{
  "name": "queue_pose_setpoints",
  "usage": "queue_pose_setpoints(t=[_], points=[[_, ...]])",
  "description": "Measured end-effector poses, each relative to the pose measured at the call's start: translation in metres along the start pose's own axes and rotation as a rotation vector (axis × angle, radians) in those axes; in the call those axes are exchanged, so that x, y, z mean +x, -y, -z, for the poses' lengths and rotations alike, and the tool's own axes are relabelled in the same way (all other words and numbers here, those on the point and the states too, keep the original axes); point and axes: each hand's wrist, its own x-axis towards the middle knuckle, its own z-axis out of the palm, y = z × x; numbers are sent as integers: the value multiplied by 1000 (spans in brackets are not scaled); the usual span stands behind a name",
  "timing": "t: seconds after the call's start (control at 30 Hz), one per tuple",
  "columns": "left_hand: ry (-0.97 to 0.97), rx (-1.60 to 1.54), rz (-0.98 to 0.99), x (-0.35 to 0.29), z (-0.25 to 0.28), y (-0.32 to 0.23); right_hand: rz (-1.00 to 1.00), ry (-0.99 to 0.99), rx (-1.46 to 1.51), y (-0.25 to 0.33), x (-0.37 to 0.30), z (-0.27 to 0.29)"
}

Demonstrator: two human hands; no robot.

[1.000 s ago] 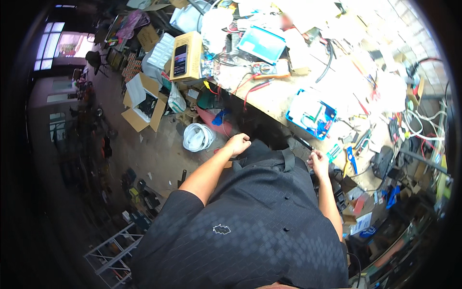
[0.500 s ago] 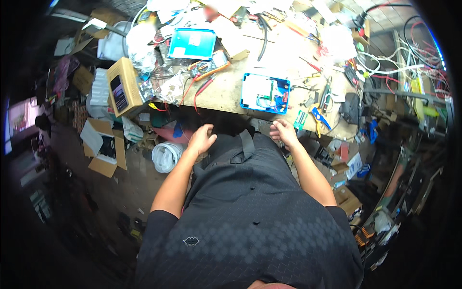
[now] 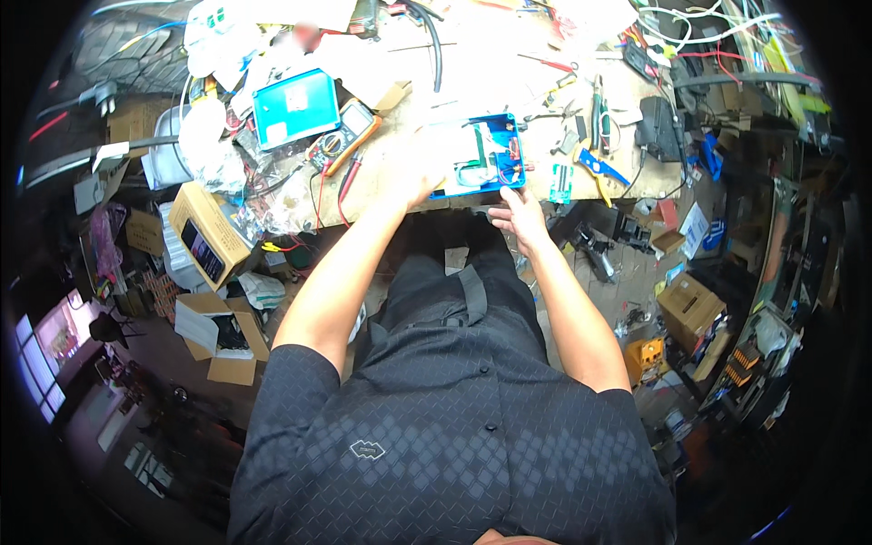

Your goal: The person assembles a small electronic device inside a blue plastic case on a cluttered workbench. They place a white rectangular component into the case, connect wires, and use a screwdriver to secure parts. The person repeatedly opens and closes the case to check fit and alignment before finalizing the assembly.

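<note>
At the bench's front edge sits an open blue plastic box (image 3: 520,145) with a green circuit board (image 3: 480,136) and thin wires inside. My left hand (image 3: 413,173) reaches to the box's left side; glare washes out its fingers, so its grip is unclear. Just below the near right corner is my right hand (image 3: 520,220), fingers apart, the tips at or close to the box's near wall. A small green board (image 3: 560,183) lies right of the box, beside blue-and-yellow pliers (image 3: 601,170).
On the bench's left are a blue lid (image 3: 295,107), an orange multimeter (image 3: 345,136) with probes, and plastic bags. A black adapter (image 3: 660,129) lies at the right. Cartons (image 3: 222,336) stand on the floor. Cables tangle at the upper right.
Both hands have moved forward from in front of my body to the blue box, the left one farther. The view has shifted, and the bench things sit farther left in it.
</note>
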Motion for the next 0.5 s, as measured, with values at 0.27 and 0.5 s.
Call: queue_pose_setpoints(t=[0.27, 0.5], points=[[-133, 21, -11, 4, -21, 24, 29, -28, -7, -7, 4, -11], [120, -132, 188, 24, 11, 6, 56, -43, 99, -13, 15, -15]])
